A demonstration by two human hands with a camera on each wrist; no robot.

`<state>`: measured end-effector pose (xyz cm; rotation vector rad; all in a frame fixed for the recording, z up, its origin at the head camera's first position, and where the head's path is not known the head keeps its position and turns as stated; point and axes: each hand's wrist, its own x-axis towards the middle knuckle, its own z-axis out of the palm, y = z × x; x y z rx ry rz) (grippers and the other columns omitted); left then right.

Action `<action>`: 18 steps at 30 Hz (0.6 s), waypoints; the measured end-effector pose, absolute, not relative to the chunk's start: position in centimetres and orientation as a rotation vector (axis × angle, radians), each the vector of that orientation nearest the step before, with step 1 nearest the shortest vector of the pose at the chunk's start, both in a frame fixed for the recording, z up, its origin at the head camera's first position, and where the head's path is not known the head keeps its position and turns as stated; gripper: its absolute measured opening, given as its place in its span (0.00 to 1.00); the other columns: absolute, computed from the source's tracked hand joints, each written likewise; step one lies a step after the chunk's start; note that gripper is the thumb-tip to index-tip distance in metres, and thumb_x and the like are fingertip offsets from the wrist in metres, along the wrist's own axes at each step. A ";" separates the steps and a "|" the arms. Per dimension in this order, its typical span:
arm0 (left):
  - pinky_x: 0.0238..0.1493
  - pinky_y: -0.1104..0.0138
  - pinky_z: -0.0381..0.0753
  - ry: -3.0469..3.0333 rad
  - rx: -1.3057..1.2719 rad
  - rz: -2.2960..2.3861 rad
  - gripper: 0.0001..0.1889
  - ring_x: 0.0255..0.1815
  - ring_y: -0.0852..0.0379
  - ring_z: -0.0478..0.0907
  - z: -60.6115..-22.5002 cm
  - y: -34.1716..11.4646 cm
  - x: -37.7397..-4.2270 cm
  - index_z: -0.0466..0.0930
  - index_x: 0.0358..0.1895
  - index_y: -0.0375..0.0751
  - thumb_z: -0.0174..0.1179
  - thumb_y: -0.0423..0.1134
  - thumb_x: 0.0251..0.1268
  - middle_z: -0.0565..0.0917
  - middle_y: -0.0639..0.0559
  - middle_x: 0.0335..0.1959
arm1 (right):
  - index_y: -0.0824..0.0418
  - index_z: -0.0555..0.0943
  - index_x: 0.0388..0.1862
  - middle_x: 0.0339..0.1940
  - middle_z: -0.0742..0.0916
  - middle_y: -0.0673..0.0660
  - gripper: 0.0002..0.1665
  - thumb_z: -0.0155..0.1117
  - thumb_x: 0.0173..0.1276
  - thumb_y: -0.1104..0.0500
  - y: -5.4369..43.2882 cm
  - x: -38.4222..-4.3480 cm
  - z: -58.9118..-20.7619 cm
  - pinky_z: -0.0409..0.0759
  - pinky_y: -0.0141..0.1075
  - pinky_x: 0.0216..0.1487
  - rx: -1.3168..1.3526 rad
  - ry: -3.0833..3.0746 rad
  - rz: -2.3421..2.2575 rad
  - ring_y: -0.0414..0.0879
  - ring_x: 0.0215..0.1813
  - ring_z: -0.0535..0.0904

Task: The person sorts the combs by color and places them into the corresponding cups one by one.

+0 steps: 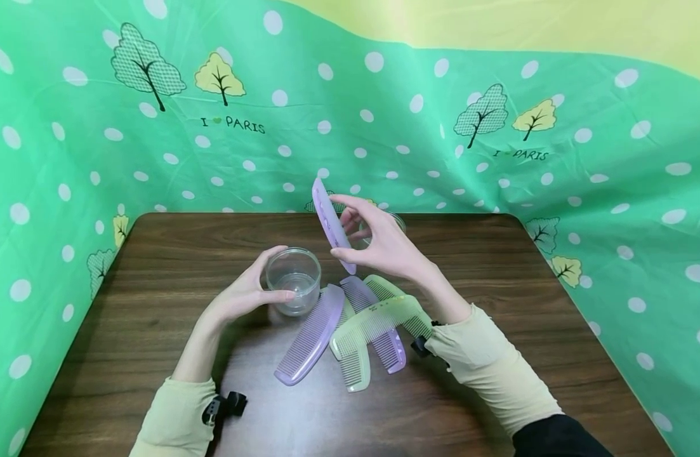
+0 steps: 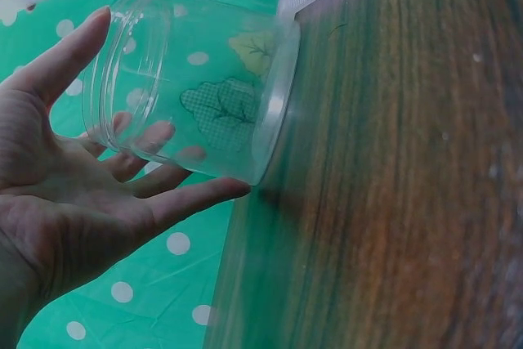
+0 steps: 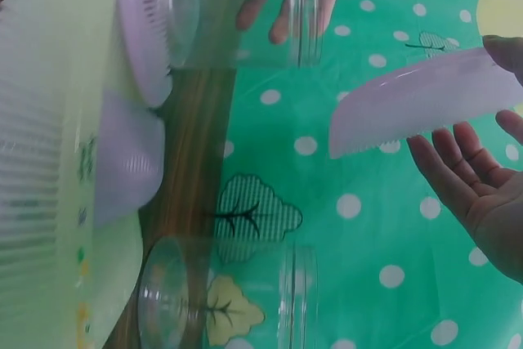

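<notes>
Pale sleeves (image 1: 175, 416) come closest to the head camera, on the near side of the glass jar (image 1: 304, 279), which stands upright on the wooden table (image 1: 127, 304). The left hand (image 1: 244, 292) grips that jar, thumb across its near side and fingers round the back, presumably to steady it while leaving its mouth uncovered. Up and to the right of the jar, the right hand (image 1: 381, 241) pinches a purple comb (image 1: 331, 222) between thumb and fingers, tilted on end, a hold that seems to leave most of its length free. Just right of the jar lies another purple comb (image 1: 318, 339); past it, a green comb (image 1: 375, 311) rests across more combs, their overlap probably keeping it from lying flat. Farther right of the jar, beyond these, stands a second jar (image 3: 270, 284).
</notes>
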<state>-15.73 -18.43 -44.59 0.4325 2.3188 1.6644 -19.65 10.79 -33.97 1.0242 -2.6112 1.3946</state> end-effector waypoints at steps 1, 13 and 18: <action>0.78 0.40 0.57 2.320 0.432 1.662 0.50 0.77 0.40 0.64 -44.6 -18.4 -15.7 0.54 0.80 0.51 0.76 0.42 0.58 0.66 0.44 0.77 | 0.38 0.67 0.77 0.49 0.80 0.52 0.50 0.81 0.59 0.55 10.5 -19.6 -33.9 0.87 0.42 0.55 1.014 -2.599 1.439 0.45 0.52 0.81; 0.76 0.38 0.60 2.326 0.402 1.640 0.50 0.77 0.38 0.63 -44.7 -18.4 -15.4 0.53 0.80 0.51 0.75 0.43 0.59 0.64 0.42 0.78 | 0.52 0.65 0.78 0.49 0.81 0.58 0.50 0.80 0.59 0.62 6.7 -19.5 -34.6 0.87 0.35 0.54 1.096 -2.466 1.582 0.48 0.52 0.82; 0.77 0.37 0.59 2.316 0.400 1.632 0.50 0.78 0.37 0.61 -44.5 -18.3 -15.4 0.52 0.81 0.51 0.75 0.44 0.59 0.61 0.42 0.80 | 0.53 0.65 0.78 0.49 0.82 0.58 0.50 0.80 0.59 0.61 5.6 -19.4 -34.8 0.87 0.35 0.54 1.098 -2.446 1.608 0.48 0.52 0.83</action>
